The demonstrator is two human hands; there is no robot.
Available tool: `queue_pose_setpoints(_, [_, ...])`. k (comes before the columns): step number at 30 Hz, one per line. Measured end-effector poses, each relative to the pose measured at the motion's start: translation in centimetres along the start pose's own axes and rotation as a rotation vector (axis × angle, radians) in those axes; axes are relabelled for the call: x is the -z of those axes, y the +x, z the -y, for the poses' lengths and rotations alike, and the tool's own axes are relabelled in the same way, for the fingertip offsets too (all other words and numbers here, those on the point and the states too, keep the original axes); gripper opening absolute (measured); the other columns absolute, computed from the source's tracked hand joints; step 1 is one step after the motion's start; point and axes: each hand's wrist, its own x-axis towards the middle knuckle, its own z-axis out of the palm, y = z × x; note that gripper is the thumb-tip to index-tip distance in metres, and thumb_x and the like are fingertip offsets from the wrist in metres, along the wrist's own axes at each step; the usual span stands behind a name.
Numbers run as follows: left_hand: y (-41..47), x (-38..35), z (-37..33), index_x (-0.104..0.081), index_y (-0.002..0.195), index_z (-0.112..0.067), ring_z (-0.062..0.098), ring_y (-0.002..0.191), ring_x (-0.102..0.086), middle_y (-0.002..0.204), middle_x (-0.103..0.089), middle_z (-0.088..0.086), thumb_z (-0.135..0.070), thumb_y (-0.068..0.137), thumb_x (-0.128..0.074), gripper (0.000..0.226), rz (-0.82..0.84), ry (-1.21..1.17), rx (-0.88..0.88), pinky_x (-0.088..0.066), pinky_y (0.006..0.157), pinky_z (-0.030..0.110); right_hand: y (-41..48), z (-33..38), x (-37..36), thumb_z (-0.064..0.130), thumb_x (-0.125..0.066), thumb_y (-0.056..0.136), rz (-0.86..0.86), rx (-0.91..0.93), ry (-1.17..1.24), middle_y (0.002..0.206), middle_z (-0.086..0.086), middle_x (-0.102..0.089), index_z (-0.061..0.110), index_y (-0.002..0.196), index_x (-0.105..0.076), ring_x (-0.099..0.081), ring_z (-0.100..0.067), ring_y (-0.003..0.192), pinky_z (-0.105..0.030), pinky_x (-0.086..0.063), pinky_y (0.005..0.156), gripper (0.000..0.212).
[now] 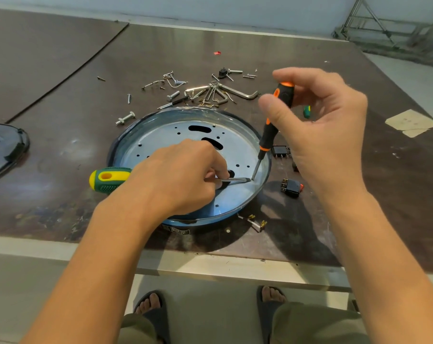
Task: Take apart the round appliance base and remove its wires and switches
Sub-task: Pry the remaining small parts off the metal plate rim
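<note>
The round base (pixel 165 137) sat on the surface (pixel 61 150) near its front edge. My left hand (pixel 178 175) gripped the green-yellow screwdriver (pixel 108 180), its blade lying inside the base. My right hand (pixel 327 125) pinched the orange-black screwdriver (pixel 268 135), tip down just beside that blade.

the left hand (pixel 178 180) hides most of the shaft of the green-and-yellow screwdriver (pixel 108 179). at nine o'clock the edge cuts off a dark lid (pixel 4 147). the label (pixel 177 230) on the six o'clock rim of the base (pixel 185 111) is unreadable.
</note>
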Motion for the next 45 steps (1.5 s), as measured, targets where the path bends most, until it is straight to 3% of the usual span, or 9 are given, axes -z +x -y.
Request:
queue_pose_setpoints(4, [0.0,0.0,0.0,-0.07,0.106,-0.046,0.012,0.087,-0.063,0.102,-0.07,-0.018,-0.033,0.088,-0.063,0.023,-0.008,0.004,-0.009,-0.057,0.07,0.035,-0.2,0.0,-0.2,0.02,-0.083,0.085,-0.019,0.024,0.013,0.097,-0.011,-0.072,0.013,0.115,-0.075,-0.068,-0.013,0.084,-0.037,-0.06,0.079,0.032])
queue_pose_setpoints(10, [-0.1,0.0,-0.1,-0.07,0.105,-0.046,0.01,0.086,-0.062,0.102,-0.069,-0.019,-0.033,0.088,-0.063,0.023,-0.029,0.022,-0.024,-0.052,0.065,0.029,-0.7,0.3,-0.5,-0.005,-0.063,0.095,0.115,0.019,0.157,0.107,-0.008,-0.072,0.005,0.129,-0.063,-0.073,-0.027,0.102,-0.043,-0.06,0.093,0.036])
queue_pose_setpoints(19, [-0.2,0.1,-0.2,-0.07,0.105,-0.046,0.014,0.082,-0.061,0.094,-0.066,-0.017,-0.033,0.087,-0.062,0.023,-0.05,0.064,-0.046,-0.045,0.057,0.027,-1.0,0.3,-0.3,0.014,-0.081,0.086,-0.05,0.008,0.084,0.09,0.008,-0.066,0.014,0.11,-0.069,-0.062,0.002,0.08,-0.015,-0.05,0.067,0.027])
queue_pose_setpoints(25, [-0.3,0.1,-0.3,-0.071,0.106,-0.042,0.016,0.083,-0.061,0.096,-0.067,-0.015,-0.028,0.087,-0.062,0.025,-0.057,0.087,-0.083,-0.05,0.06,0.03,-0.7,0.1,-0.3,0.0,-0.062,0.096,0.052,-0.072,0.196,0.105,-0.017,-0.07,0.005,0.123,-0.064,-0.072,-0.025,0.096,-0.04,-0.061,0.089,0.027])
queue_pose_setpoints(29, [-0.5,0.0,-0.2,-0.069,0.103,-0.041,0.017,0.081,-0.059,0.093,-0.064,-0.014,-0.027,0.086,-0.061,0.023,-0.076,0.114,-0.1,-0.052,0.061,0.034,-0.8,0.6,-0.3,0.016,-0.083,0.085,0.0,-0.04,0.135,0.094,-0.009,-0.069,0.009,0.112,-0.071,-0.062,-0.002,0.08,-0.018,-0.054,0.072,0.031])
queue_pose_setpoints(32, [-0.6,-0.1,-0.2,-0.064,0.1,-0.041,0.019,0.08,-0.055,0.09,-0.06,-0.015,-0.027,0.088,-0.058,0.019,-0.083,0.152,-0.119,-0.044,0.057,0.032,-0.4,0.4,0.0,0.009,-0.081,0.085,0.007,-0.043,0.16,0.09,0.001,-0.071,0.008,0.115,-0.072,-0.068,-0.008,0.083,-0.029,-0.059,0.081,0.03])
queue_pose_setpoints(36, [-0.8,-0.2,-0.2,-0.055,0.1,-0.044,0.022,0.083,-0.057,0.095,-0.058,-0.017,-0.027,0.089,-0.055,0.019,-0.073,0.164,-0.117,-0.051,0.062,0.037,-0.1,0.2,0.2,-0.003,-0.064,0.094,0.086,-0.088,0.204,0.103,-0.014,-0.072,0.005,0.125,-0.065,-0.073,-0.027,0.098,-0.041,-0.06,0.092,0.032])
queue_pose_setpoints(41, [-0.9,-0.1,-0.2,-0.052,0.101,-0.044,0.022,0.086,-0.057,0.101,-0.059,-0.017,-0.029,0.091,-0.053,0.018,-0.063,0.167,-0.134,-0.052,0.064,0.039,-0.3,0.3,0.2,0.014,-0.08,0.087,0.096,-0.071,0.112,0.086,-0.002,-0.063,0.011,0.117,-0.069,-0.059,-0.006,0.08,-0.03,-0.056,0.082,0.032])
queue_pose_setpoints(45, [-1.0,-0.2,-0.4,-0.056,0.108,-0.042,0.024,0.087,-0.06,0.104,-0.058,-0.016,-0.029,0.093,-0.049,0.021,-0.083,0.19,-0.155,-0.053,0.062,0.039,0.3,0.2,0.8,0.005,-0.077,0.087,0.14,-0.088,0.155,0.09,-0.005,-0.068,0.011,0.121,-0.069,-0.067,-0.012,0.084,-0.035,-0.06,0.087,0.035])
